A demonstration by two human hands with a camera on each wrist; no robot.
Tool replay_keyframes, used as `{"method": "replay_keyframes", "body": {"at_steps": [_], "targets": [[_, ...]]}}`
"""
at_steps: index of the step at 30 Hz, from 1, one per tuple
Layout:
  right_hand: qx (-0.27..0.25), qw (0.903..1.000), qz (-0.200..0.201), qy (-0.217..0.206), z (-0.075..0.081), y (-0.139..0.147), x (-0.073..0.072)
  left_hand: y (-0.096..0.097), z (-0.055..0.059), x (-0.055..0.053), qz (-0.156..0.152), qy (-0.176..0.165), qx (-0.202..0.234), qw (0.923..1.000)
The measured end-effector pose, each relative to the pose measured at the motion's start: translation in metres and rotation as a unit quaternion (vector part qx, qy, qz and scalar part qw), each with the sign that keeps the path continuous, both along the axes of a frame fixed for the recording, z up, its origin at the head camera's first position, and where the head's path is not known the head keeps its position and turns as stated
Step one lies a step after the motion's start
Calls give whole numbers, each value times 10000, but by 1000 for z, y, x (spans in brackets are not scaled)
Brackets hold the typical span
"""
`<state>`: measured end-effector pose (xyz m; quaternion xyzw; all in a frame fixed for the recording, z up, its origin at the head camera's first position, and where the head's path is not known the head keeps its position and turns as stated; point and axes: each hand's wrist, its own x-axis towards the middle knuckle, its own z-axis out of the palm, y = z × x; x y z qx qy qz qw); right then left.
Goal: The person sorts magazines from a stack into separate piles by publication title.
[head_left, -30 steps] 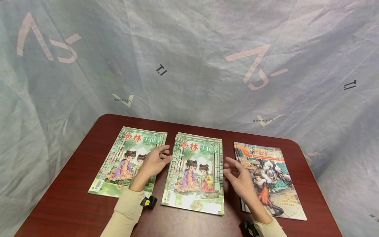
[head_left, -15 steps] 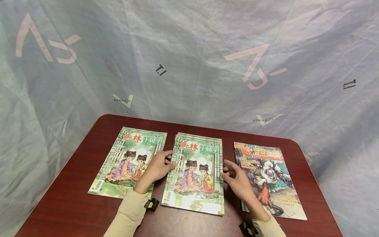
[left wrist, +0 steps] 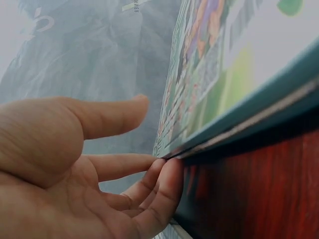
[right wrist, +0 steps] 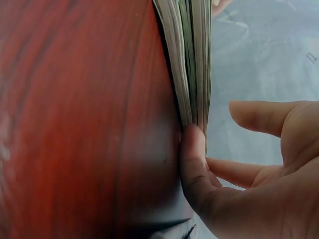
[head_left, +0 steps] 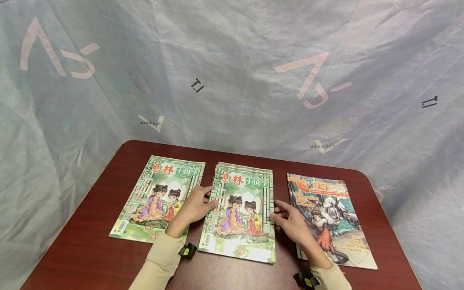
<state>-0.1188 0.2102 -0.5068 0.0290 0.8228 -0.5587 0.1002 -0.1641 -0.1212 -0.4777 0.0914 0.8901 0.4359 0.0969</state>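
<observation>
A stack of green illustrated magazines (head_left: 239, 217) lies flat in the middle of the table, its layered page edges (right wrist: 192, 64) showing in the right wrist view. My left hand (head_left: 193, 207) is at its left side; in the left wrist view the fingertips (left wrist: 172, 174) touch the lower edge while the thumb (left wrist: 119, 117) stays off the cover. On the opposite side, my right hand (head_left: 291, 221) has its fingertips (right wrist: 193, 142) against the page edges, thumb (right wrist: 254, 115) apart. The undersides of the magazines are hidden.
Another green magazine (head_left: 145, 215) with the same cover lies to the left, partly behind my left arm. On the right lies a comic magazine (head_left: 348, 225) with an orange title, partly covered by my right forearm. Grey printed cloth (head_left: 232, 80) hangs behind the dark red table (head_left: 83, 217).
My left hand has come rightward and slightly nearer me, to the stack's left edge. My right hand has moved in slightly to its right edge. The magazines look unmoved.
</observation>
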Motion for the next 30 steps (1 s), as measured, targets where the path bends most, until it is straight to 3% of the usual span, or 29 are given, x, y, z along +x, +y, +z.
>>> {"method": "replay_keyframes", "body": {"at_steps": [7,15,23,30], "targets": [[274,9996,39,58,-1,0,1,0,-2,0,16,52,112,9999],[249,9996,69,61,0,1,2,3,1,0,97,83,52,9999],[303,9994,83,133,4,2,3,5,7,2,-73,-219,256,9994],[-131,9998,128,38,10,7,3,4,10,3,-398,-427,317,9978]]}}
